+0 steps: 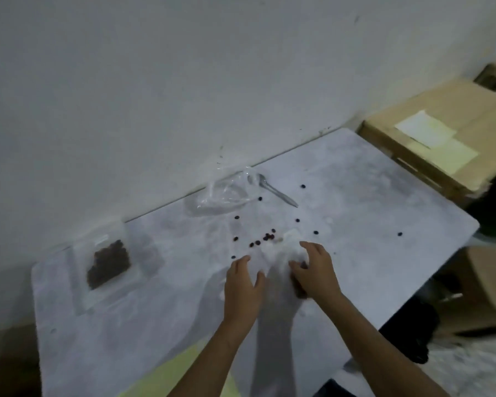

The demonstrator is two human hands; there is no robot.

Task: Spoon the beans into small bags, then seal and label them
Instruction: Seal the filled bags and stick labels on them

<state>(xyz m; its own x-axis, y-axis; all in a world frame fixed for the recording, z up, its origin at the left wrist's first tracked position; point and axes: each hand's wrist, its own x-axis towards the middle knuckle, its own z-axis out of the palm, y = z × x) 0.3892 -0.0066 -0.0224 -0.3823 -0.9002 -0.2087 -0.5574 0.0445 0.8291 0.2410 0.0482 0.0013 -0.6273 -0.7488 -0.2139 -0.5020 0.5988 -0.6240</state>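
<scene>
- Your right hand (315, 276) has its grip curled down over the near right part of the small bag (281, 252), with a dark patch of beans showing under the palm. The blur makes the exact pinch hard to read.
- Your left hand (242, 282) sits just left of that bag with fingers loosely spread and nothing held. You cannot tell from this view whether its fingertips touch the film.
- That small bag lies on the desk (370, 196), near the middle, between your two hands, its mouth seemingly pointing far.
- Judge the bag as thin, limp and slippery film. It is light, and its beans will roll and spill if the mouth tips.
- Take hold at the top rim, one grip on each side of the mouth, rather than on the bulging body.
- Loose beans (267, 236) are scattered just beyond the bag and farther out to the right. They are small, hard and quick to roll.
- A filled bag (109, 263) rests well apart at the left of the desk.
- An empty bag (221, 194) lies at the far edge by the wall, and the spoon (274, 190) is just right of it, its bowl seeming to rest on the film.
- A cardboard box (441, 133) stands beyond the far right corner.
</scene>
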